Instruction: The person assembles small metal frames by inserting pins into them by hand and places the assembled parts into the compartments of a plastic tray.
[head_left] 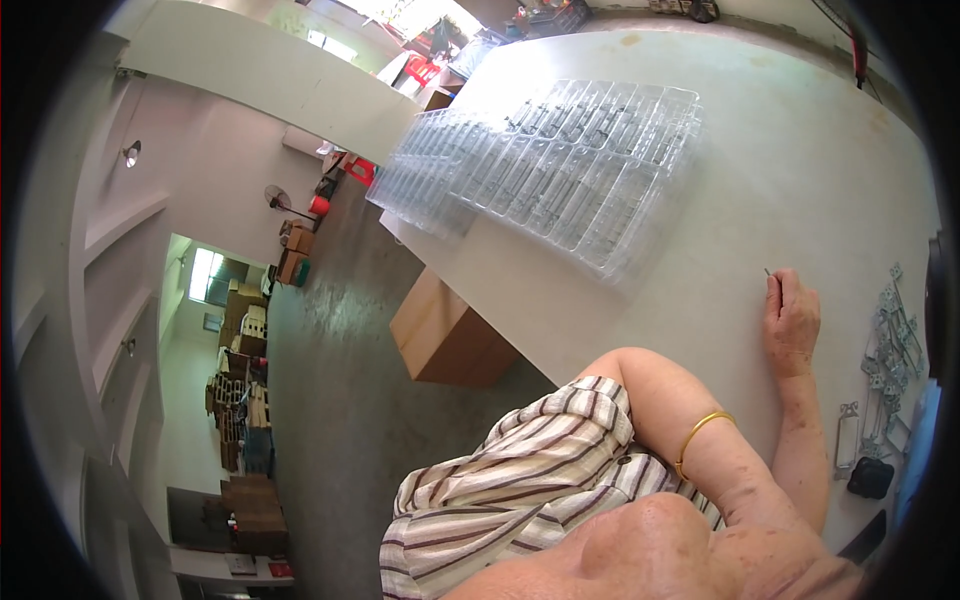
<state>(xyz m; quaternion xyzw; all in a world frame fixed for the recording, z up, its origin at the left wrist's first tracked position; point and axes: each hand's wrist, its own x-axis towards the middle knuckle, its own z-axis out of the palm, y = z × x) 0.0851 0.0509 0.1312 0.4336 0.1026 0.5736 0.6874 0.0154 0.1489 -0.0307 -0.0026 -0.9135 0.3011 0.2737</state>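
My right hand (792, 322) rests on the pale tabletop (740, 220), its fingers pinched together. From the fingertips sticks out a small thin dark piece (768, 272); it is too small to name its kind. My left arm, with a gold bangle (703, 440) on it, bends at the elbow over the table edge, and its hand is out of sight. Close to my right forearm lies a heap of silvery metal hinge-like brackets (885, 370). Farther off, clear plastic trays (580, 170) with long slots hold thin parts that I cannot make out.
A black knob-shaped object (870, 478) sits by the brackets at the right. Below the table's left edge stands a cardboard box (450, 335). Across the floor are stacked cartons (240, 330), a fan (277, 196) and a red stool (360, 171).
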